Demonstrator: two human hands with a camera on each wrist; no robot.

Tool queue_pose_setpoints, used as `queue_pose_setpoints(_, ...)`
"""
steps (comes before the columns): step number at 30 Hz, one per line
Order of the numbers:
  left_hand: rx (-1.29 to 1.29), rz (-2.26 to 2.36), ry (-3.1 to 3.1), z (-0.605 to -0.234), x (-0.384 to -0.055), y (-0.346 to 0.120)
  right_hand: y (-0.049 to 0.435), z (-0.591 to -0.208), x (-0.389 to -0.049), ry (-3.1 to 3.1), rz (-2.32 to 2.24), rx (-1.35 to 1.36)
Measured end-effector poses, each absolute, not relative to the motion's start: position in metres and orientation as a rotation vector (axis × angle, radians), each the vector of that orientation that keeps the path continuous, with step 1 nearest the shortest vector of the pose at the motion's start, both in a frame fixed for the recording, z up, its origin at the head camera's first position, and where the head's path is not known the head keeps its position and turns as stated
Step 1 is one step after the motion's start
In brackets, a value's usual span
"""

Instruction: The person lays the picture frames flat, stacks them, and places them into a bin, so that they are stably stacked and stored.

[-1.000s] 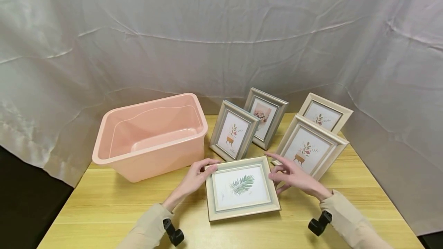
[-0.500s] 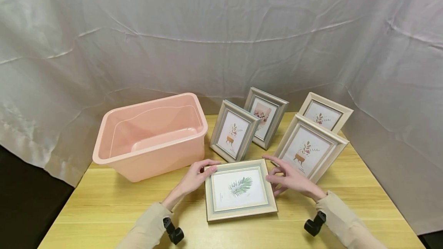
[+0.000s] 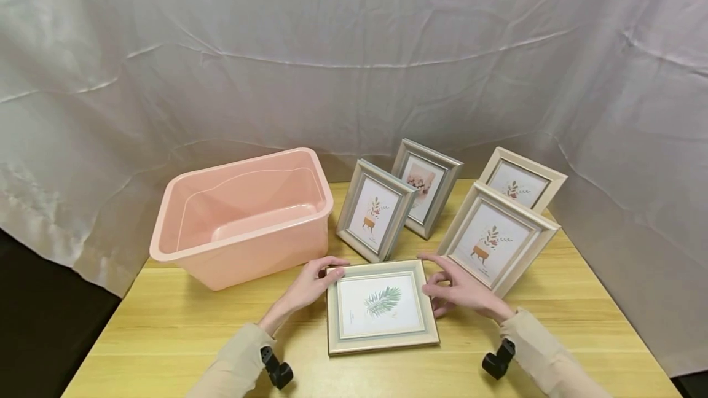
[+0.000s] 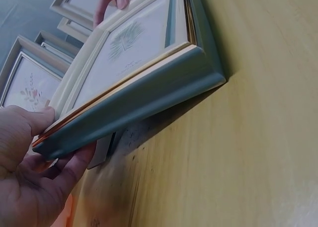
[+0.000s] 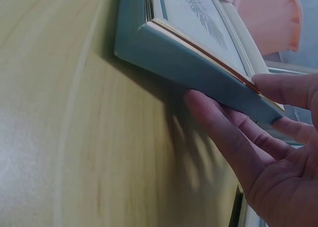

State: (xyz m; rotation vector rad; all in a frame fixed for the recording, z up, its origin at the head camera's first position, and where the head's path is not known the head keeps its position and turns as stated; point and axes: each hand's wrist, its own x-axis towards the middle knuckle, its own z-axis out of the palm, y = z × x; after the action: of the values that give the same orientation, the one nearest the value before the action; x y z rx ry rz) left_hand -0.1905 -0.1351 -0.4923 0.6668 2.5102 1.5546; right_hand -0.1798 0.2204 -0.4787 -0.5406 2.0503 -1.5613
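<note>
resting its near edge on the table, the frame sits right of the tub, long axis running left to right, face up, far edge raised, its printed leaf slanting toward the far right. the left hand pinches the far left corner, thumb above, fingers below; the right hand grips the right short side near its far corner, fingers spread.

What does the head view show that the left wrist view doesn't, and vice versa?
Only head: the inside of the pink tub and two black wrist cameras.
Only left wrist: the teal side of the leaf-print picture frame and fingers of the left grip beneath it.
Both: the leaf print, left grip, right grip, wooden tabletop, standing picture frames.
</note>
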Motion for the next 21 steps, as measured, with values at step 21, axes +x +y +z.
queue_pose_setpoints(21, 0.569, 1.415, 2.666, -0.498, -0.189, -0.134, 0.219, -0.492, -0.181, 2.106, -1.549, -0.58)
